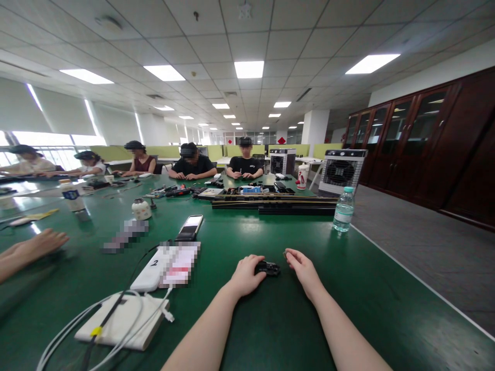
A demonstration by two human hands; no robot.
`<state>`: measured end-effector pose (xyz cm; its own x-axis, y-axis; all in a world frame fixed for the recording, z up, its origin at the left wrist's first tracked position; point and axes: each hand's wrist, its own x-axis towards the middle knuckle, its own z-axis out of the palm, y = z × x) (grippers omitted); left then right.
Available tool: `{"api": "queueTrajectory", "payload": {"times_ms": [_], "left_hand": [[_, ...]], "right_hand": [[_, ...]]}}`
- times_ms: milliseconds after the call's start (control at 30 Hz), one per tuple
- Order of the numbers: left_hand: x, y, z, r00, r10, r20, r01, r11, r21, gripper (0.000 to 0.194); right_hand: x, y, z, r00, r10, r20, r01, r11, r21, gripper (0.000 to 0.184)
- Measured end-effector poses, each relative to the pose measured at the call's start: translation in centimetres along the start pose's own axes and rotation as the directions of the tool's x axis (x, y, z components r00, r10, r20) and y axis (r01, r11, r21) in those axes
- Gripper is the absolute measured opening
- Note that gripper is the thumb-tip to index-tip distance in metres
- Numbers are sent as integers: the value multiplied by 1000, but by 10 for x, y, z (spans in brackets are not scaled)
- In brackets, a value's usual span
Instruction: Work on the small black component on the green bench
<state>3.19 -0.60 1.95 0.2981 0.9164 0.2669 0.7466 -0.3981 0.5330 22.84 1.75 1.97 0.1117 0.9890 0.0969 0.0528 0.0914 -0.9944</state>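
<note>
My left hand is closed round the left end of a small black device lying on the green table. The device's right end sticks out past my fingers and looks uneven, with fine parts too small to name. Just to the right, my right hand is raised slightly with thumb and forefinger pinched together. A tiny object shows at those fingertips, too small to identify. A short gap separates it from the black device.
Left of my arms lie a white power bank, a cream box with cables and a phone. A water bottle stands at the right, near black bars. Another person's hand rests at far left.
</note>
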Motion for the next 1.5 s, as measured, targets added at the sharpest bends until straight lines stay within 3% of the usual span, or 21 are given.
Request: {"api": "queueTrajectory", "payload": {"times_ms": [400, 600, 867, 1067, 1267, 1500], "left_hand": [[0, -1, -2, 1000, -1, 6, 1, 1000, -12, 43], [1, -2, -2, 1000, -15, 15, 15, 1000, -12, 43], [1, -2, -2, 1000, -3, 3, 3, 1000, -6, 40], [2, -4, 1, 1000, 15, -4, -15, 1000, 2, 39], [2, -5, 3, 1000, 19, -9, -19, 1000, 3, 38], [2, -7, 5, 1000, 19, -15, -19, 1000, -21, 41]], "right_hand": [[2, 3, 2, 997, -76, -6, 76, 996, 51, 42], [-5, -2, 5, 972, -194, 135, 214, 965, -154, 36], [-15, -7, 9, 891, -323, 320, 428, 833, -350, 22], [-17, -6, 11, 854, -257, 453, 465, 768, -441, 18], [-21, -11, 13, 850, -255, 462, 485, 720, -496, 18], [-21, -8, 12, 861, -235, 451, 464, 725, -509, 19]]}}
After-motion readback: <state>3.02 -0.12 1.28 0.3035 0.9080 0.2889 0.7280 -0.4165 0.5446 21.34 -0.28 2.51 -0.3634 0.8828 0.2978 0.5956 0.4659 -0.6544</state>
